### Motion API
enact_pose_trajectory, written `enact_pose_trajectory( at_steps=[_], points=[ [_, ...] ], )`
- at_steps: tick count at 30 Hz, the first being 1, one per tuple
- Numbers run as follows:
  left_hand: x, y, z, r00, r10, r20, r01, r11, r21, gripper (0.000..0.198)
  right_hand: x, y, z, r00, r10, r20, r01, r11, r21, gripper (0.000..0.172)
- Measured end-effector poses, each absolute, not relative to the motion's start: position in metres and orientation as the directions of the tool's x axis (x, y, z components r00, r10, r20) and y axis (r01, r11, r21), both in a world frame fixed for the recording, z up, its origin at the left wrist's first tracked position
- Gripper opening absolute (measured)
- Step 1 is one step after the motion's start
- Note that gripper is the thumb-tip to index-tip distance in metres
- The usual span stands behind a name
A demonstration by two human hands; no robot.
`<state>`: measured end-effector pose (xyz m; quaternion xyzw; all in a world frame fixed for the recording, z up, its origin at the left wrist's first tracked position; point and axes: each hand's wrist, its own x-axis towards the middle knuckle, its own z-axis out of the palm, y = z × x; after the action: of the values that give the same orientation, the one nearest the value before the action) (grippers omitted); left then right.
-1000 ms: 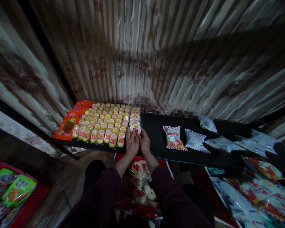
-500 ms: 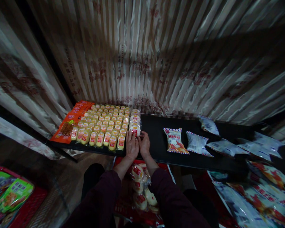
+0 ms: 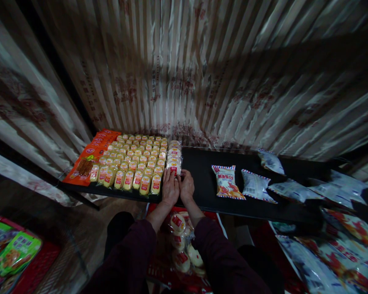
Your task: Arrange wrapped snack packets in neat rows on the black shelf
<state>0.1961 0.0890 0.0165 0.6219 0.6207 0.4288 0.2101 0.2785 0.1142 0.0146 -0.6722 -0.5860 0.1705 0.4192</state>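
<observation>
A column of round white cakes in clear wrappers [image 3: 174, 153] runs from back to front on a black shelf [image 3: 199, 179]. My left hand [image 3: 171, 188] and my right hand [image 3: 187, 185] meet at its front end, on the nearest wrapped cake [image 3: 173, 167], which has a red label. My left fingers lie over its front left part; the right ones are curled at its right edge. Both hands partly hide this front packet. Touching the column on the left, several rows of small yellow wrapped cakes [image 3: 131, 161] stand packed together.
Orange snack bags [image 3: 87, 157] lie at the shelf's left end. White snack bags [image 3: 227, 181] are spread to the right. Below the shelf, a red container [image 3: 159, 265] holds more round wrapped cakes [image 3: 180, 260]; a red basket [image 3: 47, 257] has green packets. A striped curtain [image 3: 184, 73] hangs behind.
Both hands stay at the front of the round-cake column, with at most a slight shift of the fingers. The camera view has moved very slightly.
</observation>
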Motion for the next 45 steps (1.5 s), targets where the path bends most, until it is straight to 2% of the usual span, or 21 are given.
enact_pose_trajectory(
  at_steps=[6,13,23,45],
  points=[
    [0.196,0.089,0.019,-0.111,0.952,0.284,0.606,-0.162,0.779,0.049,0.279,0.112,0.013,0.265,0.918,0.294,0.706,0.022,-0.708,0.031],
    [0.197,0.09,0.021,-0.091,0.956,0.278,0.615,-0.165,0.771,0.05,0.282,0.117,0.004,0.183,0.935,0.304,0.667,0.109,-0.737,0.051],
    [0.196,0.09,0.019,-0.1,0.951,0.291,0.594,-0.178,0.784,0.051,0.284,0.122,0.005,0.141,0.954,0.264,0.673,0.103,-0.733,0.055],
    [0.197,0.091,0.018,-0.124,0.951,0.285,0.572,-0.166,0.803,0.05,0.281,0.122,0.006,0.141,0.939,0.314,0.679,0.139,-0.721,0.053]
  ],
)
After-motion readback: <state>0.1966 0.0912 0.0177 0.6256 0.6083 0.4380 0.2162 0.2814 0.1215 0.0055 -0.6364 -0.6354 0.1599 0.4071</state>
